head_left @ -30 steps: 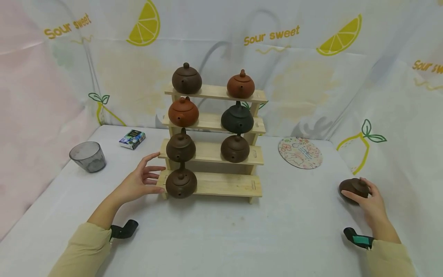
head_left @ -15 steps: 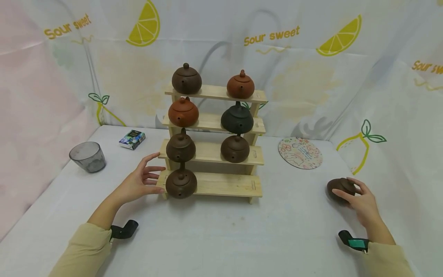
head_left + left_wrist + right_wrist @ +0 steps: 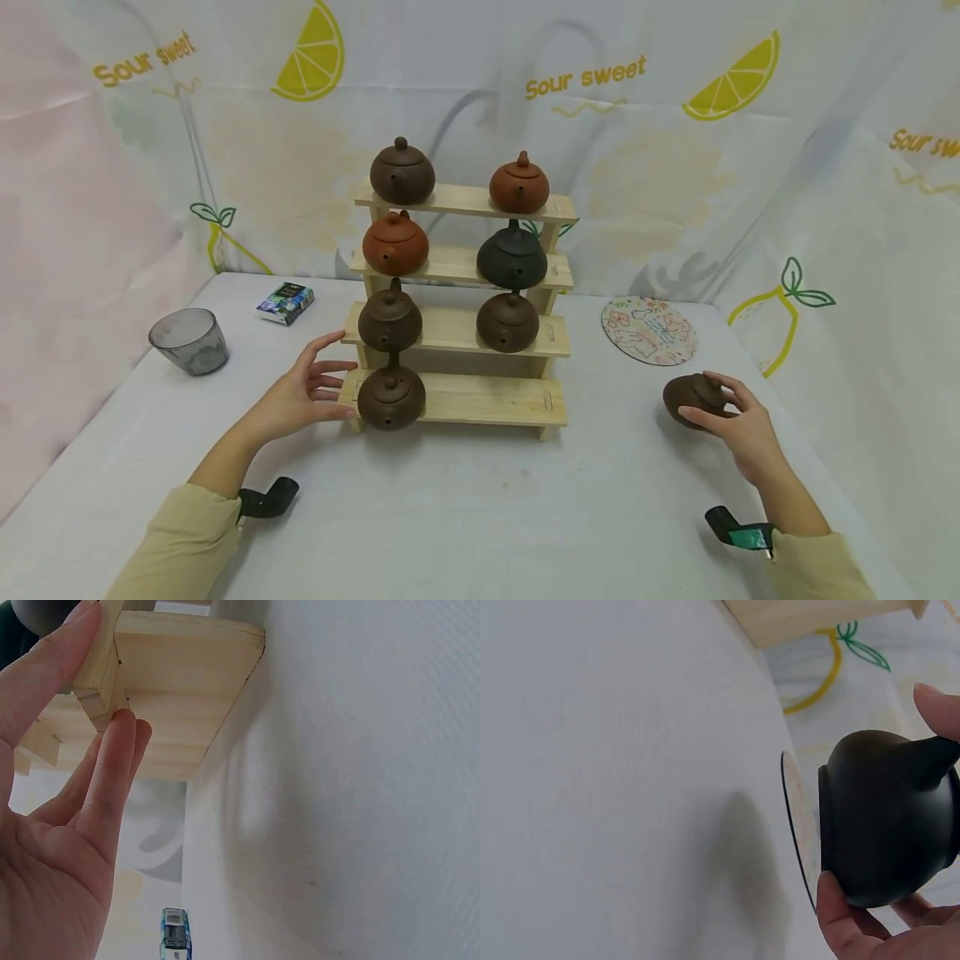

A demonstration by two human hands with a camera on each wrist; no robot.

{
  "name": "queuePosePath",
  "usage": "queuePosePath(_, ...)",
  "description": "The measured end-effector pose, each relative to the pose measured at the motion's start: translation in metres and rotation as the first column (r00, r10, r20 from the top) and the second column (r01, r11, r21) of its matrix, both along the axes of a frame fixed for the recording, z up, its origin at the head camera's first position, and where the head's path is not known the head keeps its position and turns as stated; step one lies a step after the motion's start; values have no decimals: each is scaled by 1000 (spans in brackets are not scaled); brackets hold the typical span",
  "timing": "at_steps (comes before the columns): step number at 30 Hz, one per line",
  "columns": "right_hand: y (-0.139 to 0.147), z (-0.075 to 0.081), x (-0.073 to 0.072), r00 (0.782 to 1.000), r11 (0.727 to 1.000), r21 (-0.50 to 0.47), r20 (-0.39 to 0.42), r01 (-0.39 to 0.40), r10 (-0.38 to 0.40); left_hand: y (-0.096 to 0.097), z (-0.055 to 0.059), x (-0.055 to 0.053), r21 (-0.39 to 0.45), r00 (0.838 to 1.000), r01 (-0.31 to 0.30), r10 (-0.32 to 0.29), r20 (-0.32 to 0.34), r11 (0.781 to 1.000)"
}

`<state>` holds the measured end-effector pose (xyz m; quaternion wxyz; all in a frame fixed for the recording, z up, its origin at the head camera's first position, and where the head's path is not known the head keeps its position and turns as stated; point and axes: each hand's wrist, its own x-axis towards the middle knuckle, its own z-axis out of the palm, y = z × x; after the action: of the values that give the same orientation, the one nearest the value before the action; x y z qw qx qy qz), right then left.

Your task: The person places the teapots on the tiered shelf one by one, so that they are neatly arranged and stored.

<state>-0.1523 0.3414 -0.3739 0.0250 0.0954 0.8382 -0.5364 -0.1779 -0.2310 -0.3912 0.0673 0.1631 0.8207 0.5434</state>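
My right hand point(image 3: 738, 425) holds a dark brown clay teapot point(image 3: 692, 402), raised above the table at the right. In the right wrist view, the thumb is by the spout or handle of this teapot point(image 3: 889, 817) and fingers press near its base. A four-tier wooden stand point(image 3: 480, 400) rises mid-table. At its left end my left hand point(image 3: 300, 396) grips the lower board with thumb and fingertips, as the left wrist view shows on the pale board point(image 3: 101, 671). Nearest that hand sits a brown teapot point(image 3: 392, 398) on the lowest tier.
More teapots stand on the upper tiers, among them a dark green one point(image 3: 512, 257) and a red-brown one point(image 3: 395, 243). A grey glass point(image 3: 191, 342) and a small box point(image 3: 286, 302) lie to the left. A round patterned mat point(image 3: 649, 332) is at the back right.
My right hand has carried the brown teapot leftward and slightly up from the table's right edge. My left hand stays at the stand.
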Motion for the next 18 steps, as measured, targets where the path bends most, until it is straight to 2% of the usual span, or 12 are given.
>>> queuePosePath(9,-30,11,1,993,996,-13,-72,-90,89,0,0,0,-12,1000,-3,3,0,1000)
queuePosePath(13,-42,14,3,984,991,-19,-126,-129,126,0,0,0,-16,1000,2,-2,-7,1000)
queuePosePath(18,-58,19,5,972,984,-15,-155,-179,175,0,0,0,-21,1000,-4,4,1,1000)
